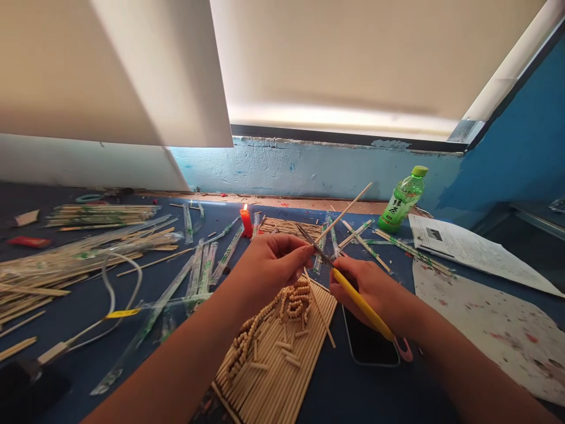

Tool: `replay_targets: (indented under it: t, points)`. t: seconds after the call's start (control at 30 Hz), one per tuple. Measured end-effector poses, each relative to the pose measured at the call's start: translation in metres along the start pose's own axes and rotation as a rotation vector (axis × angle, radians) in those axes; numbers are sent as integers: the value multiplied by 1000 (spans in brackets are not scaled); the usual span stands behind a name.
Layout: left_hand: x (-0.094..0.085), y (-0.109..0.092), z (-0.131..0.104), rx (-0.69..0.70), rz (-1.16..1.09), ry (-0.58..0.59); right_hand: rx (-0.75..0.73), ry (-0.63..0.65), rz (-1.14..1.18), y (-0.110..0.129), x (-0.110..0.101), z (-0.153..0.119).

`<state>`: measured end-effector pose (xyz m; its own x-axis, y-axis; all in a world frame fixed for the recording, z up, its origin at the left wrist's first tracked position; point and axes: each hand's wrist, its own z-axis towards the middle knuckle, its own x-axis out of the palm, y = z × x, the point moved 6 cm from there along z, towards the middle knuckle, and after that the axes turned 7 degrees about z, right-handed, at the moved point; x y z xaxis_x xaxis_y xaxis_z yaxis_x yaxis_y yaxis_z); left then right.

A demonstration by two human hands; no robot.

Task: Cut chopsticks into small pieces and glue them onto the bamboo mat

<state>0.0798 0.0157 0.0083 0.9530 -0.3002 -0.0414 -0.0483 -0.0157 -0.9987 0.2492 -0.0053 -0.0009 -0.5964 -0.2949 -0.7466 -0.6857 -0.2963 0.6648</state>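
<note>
My left hand (280, 259) pinches a thin wooden stick (346, 212) near its lower end; the stick slants up to the right. My right hand (364, 288) is closed on a yellow-handled cutting tool (364, 303), whose dark metal blades (320, 250) cross the stick beside my left fingertips. Below both hands lies a panel of sticks side by side (282, 388). On it rest short cut stick pieces (291, 359) and a curved row of small wooden pieces (249, 333). One loose stick (322, 312) lies across the panel's right edge.
A lit red candle (246, 222) stands behind my left hand. A green bottle (401, 200) and papers (477, 247) are at the right. A phone (371, 341) lies under my right hand. Stick bundles (101, 215), plastic wrappers (203, 268) and a white cable (140, 277) cover the left.
</note>
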Motion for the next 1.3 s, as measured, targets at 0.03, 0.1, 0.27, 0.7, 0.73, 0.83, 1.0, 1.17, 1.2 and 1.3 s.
replay_targets:
  t: [0.03,0.1,0.27,0.7,0.73,0.83,1.0,1.17,1.2,1.3]
  points:
    - [-1,-1,0,18,38,-10,0,12,14,0,0,0]
    - [-1,-3,-2,56,109,-27,0,27,29,0,1,0]
    - [0,-10,-5,134,220,-71,-1,23,31,-2,2,0]
    - [2,-15,-8,157,248,-115,-23,-51,-78,0,1,2]
    - [1,-15,-7,164,241,-116,-16,-43,-72,0,2,3]
    - [1,-14,-7,182,263,-145,0,-14,-37,-3,4,4]
    - [1,-17,-10,228,360,-213,-16,6,23,-4,4,3]
    - [2,-16,-12,268,426,-223,-9,4,-7,-1,3,3]
    - [2,-15,-12,269,432,-223,-11,1,-22,0,3,2]
    - [2,-15,-11,265,433,-220,-19,-20,-64,3,3,1]
